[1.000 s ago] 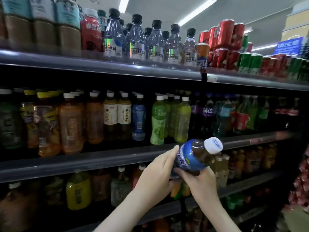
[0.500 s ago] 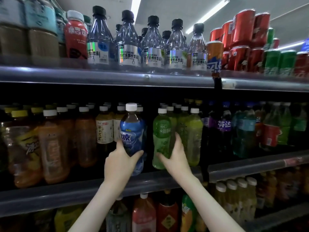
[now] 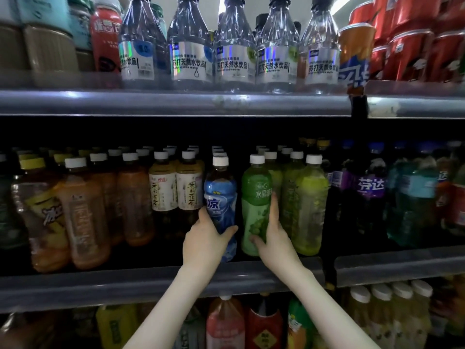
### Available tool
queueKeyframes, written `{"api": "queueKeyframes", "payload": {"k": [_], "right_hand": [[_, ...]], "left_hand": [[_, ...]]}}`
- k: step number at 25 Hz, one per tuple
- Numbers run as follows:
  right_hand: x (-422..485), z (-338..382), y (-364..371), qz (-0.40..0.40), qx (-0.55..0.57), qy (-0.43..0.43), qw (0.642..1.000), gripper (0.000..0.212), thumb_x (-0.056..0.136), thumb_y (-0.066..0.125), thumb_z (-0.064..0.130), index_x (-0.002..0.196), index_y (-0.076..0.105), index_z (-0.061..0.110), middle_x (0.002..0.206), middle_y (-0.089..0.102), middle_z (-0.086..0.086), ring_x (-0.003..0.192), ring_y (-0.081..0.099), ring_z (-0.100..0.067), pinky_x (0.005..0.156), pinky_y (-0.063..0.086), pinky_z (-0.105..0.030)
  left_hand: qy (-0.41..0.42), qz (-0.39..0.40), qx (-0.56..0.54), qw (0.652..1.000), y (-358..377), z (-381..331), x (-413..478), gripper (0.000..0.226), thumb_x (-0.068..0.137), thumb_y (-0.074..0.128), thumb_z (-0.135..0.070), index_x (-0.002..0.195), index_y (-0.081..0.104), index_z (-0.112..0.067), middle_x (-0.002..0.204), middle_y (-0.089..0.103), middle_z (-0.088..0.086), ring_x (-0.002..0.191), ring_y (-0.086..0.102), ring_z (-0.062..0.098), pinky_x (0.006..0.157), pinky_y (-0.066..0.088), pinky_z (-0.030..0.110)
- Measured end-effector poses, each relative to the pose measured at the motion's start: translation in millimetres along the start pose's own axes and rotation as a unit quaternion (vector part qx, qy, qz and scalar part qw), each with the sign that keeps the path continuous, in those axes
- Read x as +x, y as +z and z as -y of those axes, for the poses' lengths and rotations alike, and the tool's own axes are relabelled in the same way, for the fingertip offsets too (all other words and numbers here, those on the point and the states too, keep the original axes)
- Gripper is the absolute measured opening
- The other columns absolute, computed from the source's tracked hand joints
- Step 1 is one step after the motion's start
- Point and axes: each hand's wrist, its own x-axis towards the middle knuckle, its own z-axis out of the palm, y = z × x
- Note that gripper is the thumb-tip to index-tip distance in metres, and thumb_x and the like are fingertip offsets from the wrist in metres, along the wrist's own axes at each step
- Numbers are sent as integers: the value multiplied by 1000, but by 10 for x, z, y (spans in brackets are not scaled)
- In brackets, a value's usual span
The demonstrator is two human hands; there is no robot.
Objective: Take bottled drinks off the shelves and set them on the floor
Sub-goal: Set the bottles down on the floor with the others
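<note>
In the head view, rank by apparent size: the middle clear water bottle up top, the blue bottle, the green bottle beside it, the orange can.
1. clear water bottle, though nearness to the camera may enlarge it.
2. blue bottle and green bottle: look alike, unranked.
3. orange can.

An orange-and-blue can [image 3: 354, 54] stands upright at the upper right. Red cans [image 3: 412, 46] are stacked in tiers just to its right. Far to its left sit cups [image 3: 47, 46] with teal tops and ribbed brown sleeves. Just above the can, a ceiling light strip [image 3: 342, 5] glows.
</note>
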Motion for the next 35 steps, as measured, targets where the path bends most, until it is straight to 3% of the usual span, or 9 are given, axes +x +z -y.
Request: {"api": "queueKeyframes", "payload": {"k": [3, 7, 10, 14, 16, 19, 23, 28, 35], "right_hand": [[-14, -4, -27, 17, 0, 1, 1000, 106, 95, 57, 19, 133, -38, 49, 156, 26, -6, 123, 52, -22, 94, 45, -32], [-248, 52, 16, -50, -76, -77, 993, 102, 94, 57, 20, 141, -30, 42, 158, 14, -7, 144, 19, -24, 113, 32, -40], [-561, 136, 227, -94, -76, -171, 978, 93, 92, 60, 19, 151, -11, 32, 157, 19, -12, 146, 15, -25, 116, 23, -36], [-1111, 327, 809, 3, -34, -206, 978, 79, 93, 59, 19, 154, 9, 24, 157, 25, -7, 144, 23, -19, 112, 30, -30], [-1428, 441, 1183, 104, -14, -177, 979, 74, 96, 56, 22, 154, 11, 25, 157, 25, -5, 144, 21, -17, 113, 30, -31], [-1960, 750, 1859, 239, -14, -181, 954, 68, 100, 48, 29, 154, 7, 24, 158, 22, 0, 145, 18, -15, 114, 28, -29], [-2892, 1447, 2946, 384, -9, -183, 905, 63, 102, 41, 35, 154, 10, 21, 158, 21, 2, 144, 20, -14, 111, 27, -26], [-3956, 2510, 4376, 500, -17, -154, 852, 59, 102, 41, 32, 153, 15, 18, 155, 26, -2, 141, 27, -20, 107, 33, -33], [-4375, 3342, 5896, 570, -54, -125, 810, 58, 101, 42, 28, 152, 17, 16, 153, 29, -4, 138, 32, -22, 105, 35, -35]], "left_hand": [[7, -6, 6, 1000, 61, -11, -41, 76, 81, 66, -52, 135, 32, -10, 126, 56, 12, 109, 58, 31, 76, 47, 34], [34, -59, -2, 998, 52, 61, -244, 90, 86, 62, -47, 150, 10, -11, 147, 34, 12, 130, 42, 28, 90, 46, 36], [112, -137, 46, 983, 37, 302, -608, 74, 91, 56, -39, 149, 23, -7, 149, 34, 16, 133, 38, 29, 104, 38, 38], [111, -125, 122, 978, -157, 933, -1285, 62, 91, 46, -34, 145, 35, -7, 146, 40, 16, 135, 38, 26, 110, 35, 40], [78, -104, 156, 979, -342, 1353, -1678, 60, 90, 50, -32, 143, 39, -6, 144, 43, 16, 133, 40, 27, 109, 36, 40], [-34, -59, 184, 981, -748, 2076, -2355, 61, 89, 62, -29, 143, 40, -8, 144, 42, 17, 130, 44, 30, 106, 36, 38], [-223, -10, 193, 955, -1514, 3214, -3381, 61, 96, 50, -33, 149, 26, -14, 155, 24, 11, 141, 27, 24, 111, 26, 29], [-419, 51, 157, 893, -2639, 4565, -4480, 67, 95, 50, -29, 149, 16, -9, 155, 16, 14, 143, 20, 26, 111, 20, 28], [-469, 85, 165, 864, -3697, 5971, -4734, 67, 94, 49, -23, 150, 15, -11, 156, 14, 13, 140, 24, 29, 109, 27, 33]]}}
